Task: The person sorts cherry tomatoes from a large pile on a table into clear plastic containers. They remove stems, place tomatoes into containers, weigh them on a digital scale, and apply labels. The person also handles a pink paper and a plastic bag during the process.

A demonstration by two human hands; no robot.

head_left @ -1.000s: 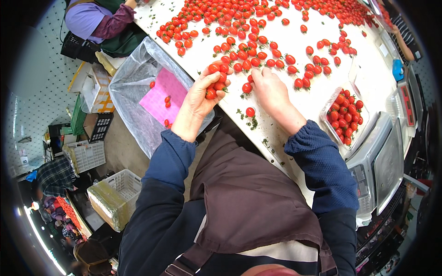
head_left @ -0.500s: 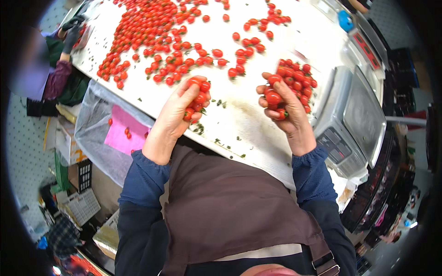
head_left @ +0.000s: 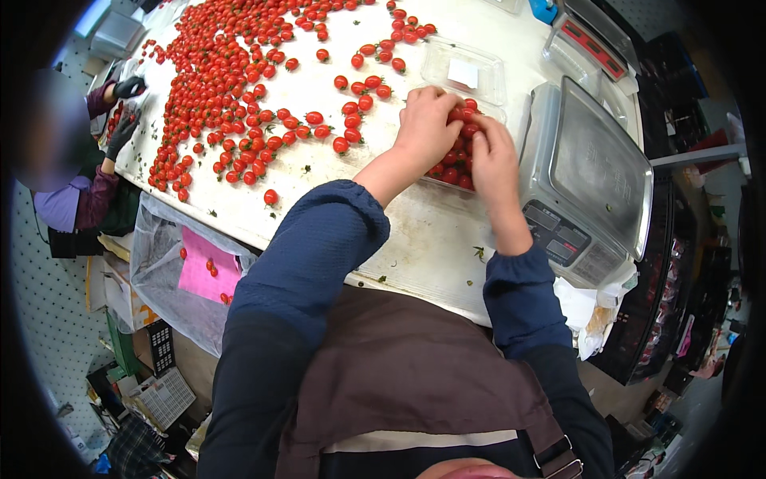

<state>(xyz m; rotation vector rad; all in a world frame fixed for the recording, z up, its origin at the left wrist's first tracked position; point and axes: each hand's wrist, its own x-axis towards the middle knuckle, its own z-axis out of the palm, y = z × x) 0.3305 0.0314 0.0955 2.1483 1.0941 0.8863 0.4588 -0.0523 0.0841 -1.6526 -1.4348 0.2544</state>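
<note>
A clear plastic punnet filled with red cherry tomatoes stands on the white table, left of the scale. My left hand reaches across to its far left side, fingers curled over the top tomatoes. From the right, my right hand bends its fingers around tomatoes at the punnet's right edge. Several tomatoes show between the two hands; the fingertips are partly hidden. Loose cherry tomatoes lie to the left of my hands, and a large heap of them spreads farther left.
A grey scale stands close right, with another scale behind. Beyond my hands lies a clear container with a white label. At the table's left front edge is a lined bin. A gloved co-worker's hand is at far left.
Both hands, each holding a handful of tomatoes earlier, have come together over the punnet. My left hand swung right, away from the loose tomatoes. The view has shifted too.
</note>
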